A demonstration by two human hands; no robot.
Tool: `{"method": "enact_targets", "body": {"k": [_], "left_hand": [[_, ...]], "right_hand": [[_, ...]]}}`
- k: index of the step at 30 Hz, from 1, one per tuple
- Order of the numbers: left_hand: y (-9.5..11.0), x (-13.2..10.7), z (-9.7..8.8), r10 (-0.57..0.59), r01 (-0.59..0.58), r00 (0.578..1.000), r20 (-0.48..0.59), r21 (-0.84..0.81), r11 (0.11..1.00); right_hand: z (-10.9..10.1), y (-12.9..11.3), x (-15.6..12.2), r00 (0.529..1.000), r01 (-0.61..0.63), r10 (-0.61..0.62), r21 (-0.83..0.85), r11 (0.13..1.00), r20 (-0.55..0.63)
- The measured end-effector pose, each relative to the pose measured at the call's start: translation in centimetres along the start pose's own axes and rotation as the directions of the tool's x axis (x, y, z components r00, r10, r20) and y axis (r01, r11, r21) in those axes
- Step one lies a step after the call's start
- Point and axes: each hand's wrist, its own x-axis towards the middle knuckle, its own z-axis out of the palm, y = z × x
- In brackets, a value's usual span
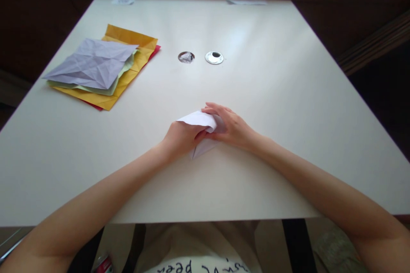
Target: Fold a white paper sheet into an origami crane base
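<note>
A folded piece of white paper (199, 119) sits between both hands near the middle of the white table (275, 106). My left hand (181, 137) is curled around the paper's left side, its fingers closed on it. My right hand (231, 127) grips the paper's right side, fingers bent over the top fold. A lower flap of the paper (202, 148) pokes out beneath the hands onto the table.
A stack of creased coloured sheets (102, 66) lies at the left: lilac on top, then pale green, yellow and red. Two round cable holes (186, 57) (214, 57) sit mid-table. Slips of paper (245, 0) lie at the far edge. A can (103, 263) is below the table's near edge.
</note>
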Motion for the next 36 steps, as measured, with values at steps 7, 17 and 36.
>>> {"method": "enact_targets", "body": {"k": [7,17,36], "left_hand": [[0.0,0.0,0.0,-0.015,0.013,0.999,-0.041,-0.038,0.999],[-0.3,0.1,0.1,0.029,-0.033,0.994,-0.101,-0.031,0.999],[-0.1,0.0,0.2,-0.059,0.057,0.990,-0.128,-0.016,0.998]], "right_hand": [[0.0,0.2,0.2,1.000,-0.013,0.013,0.052,0.999,-0.011],[-1.2,1.1,0.4,0.997,-0.062,0.054,0.158,0.985,0.058],[-0.8,0.7,0.4,1.000,-0.016,0.016,0.062,0.998,0.007]]}}
